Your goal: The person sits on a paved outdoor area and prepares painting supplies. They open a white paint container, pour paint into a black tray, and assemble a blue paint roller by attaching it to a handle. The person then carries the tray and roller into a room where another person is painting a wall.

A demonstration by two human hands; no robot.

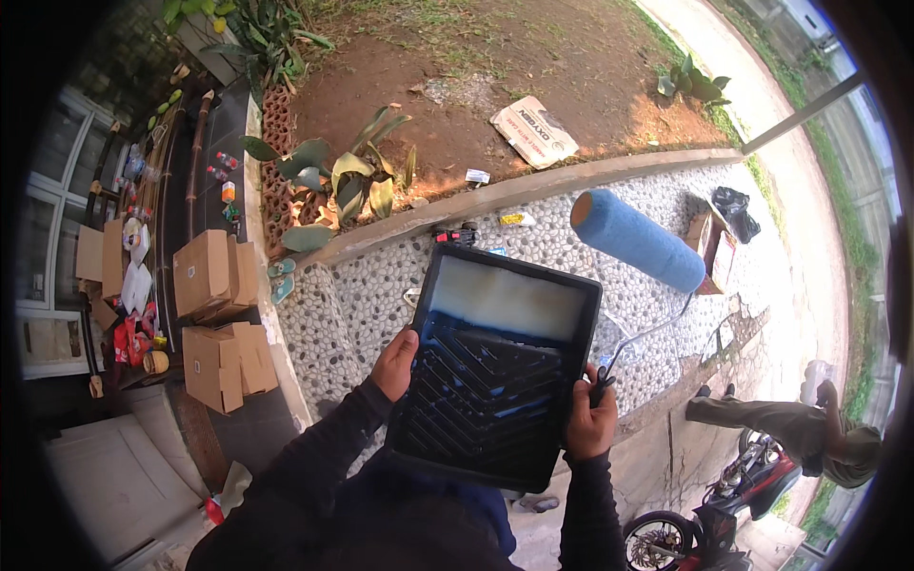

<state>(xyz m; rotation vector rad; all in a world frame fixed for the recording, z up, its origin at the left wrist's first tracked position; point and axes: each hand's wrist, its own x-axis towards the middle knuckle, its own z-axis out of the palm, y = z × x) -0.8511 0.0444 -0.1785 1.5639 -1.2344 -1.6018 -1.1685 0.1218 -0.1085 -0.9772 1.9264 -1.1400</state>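
Observation:
A black paint tray (481, 414) with a ribbed slope is held up in front of me. Pale liquid lies in its far well, and blue paint streaks the ribs. My left hand (396, 366) grips the tray's left edge, thumb on top. Around the right edge, my right hand (592, 423) is closed, with the dark handle of a paint roller (640, 242) also in its grasp. The roller's thick sleeve is blue and sticks out to the far right on a bent wire frame, apart from the tray. Fingers beneath the tray are hidden.
Pebbled paving (357, 309) lies below, bordered by a low curb (609, 176) and a soil bed. Cardboard boxes (205, 276) stand at left. On the right are an open carton (706, 243), a black bag (736, 211), a motorcycle (714, 514) and another person (790, 423).

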